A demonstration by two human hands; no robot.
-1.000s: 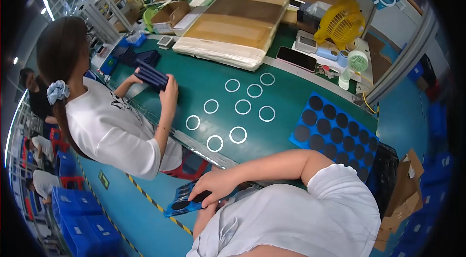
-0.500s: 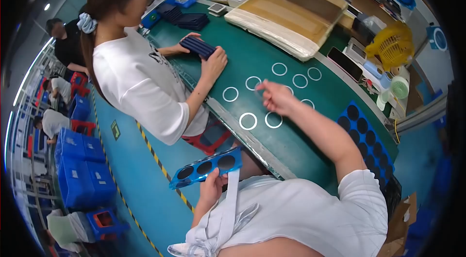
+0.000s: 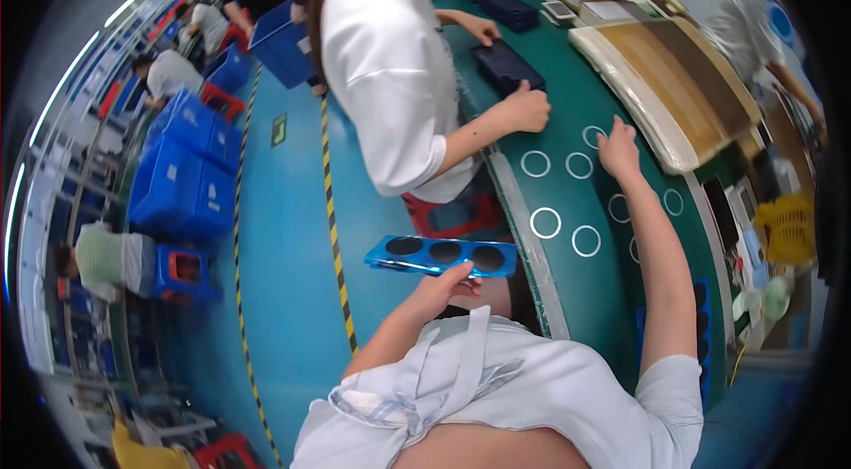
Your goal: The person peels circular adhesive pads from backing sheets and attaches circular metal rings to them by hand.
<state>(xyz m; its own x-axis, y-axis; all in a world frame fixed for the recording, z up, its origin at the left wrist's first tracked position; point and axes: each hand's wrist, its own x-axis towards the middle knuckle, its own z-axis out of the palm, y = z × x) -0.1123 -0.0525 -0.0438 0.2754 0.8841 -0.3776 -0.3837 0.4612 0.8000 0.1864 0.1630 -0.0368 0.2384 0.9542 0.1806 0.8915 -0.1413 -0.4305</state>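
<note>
My left hand grips a shiny blue film strip by its near edge, thumb on top. Three black round pads show in a row on it, held away from the green tabletop. Over the table, my right hand has its fingers apart. Its thumb lies at the edge of a thin white ring; whether they touch I cannot tell. Several more white rings lie flat nearby, among them one ring and another ring. My right forearm hides part of the table.
A co-worker at my left handles a dark flat case. A wrapped brown board lies across the table. A blue sheet with black pads is partly behind my right arm. Blue bins stand on the floor.
The view has turned left. My right hand has reached farther over the table, and a ring shows by it beyond the earlier row. The co-worker's case has been lowered to the table.
</note>
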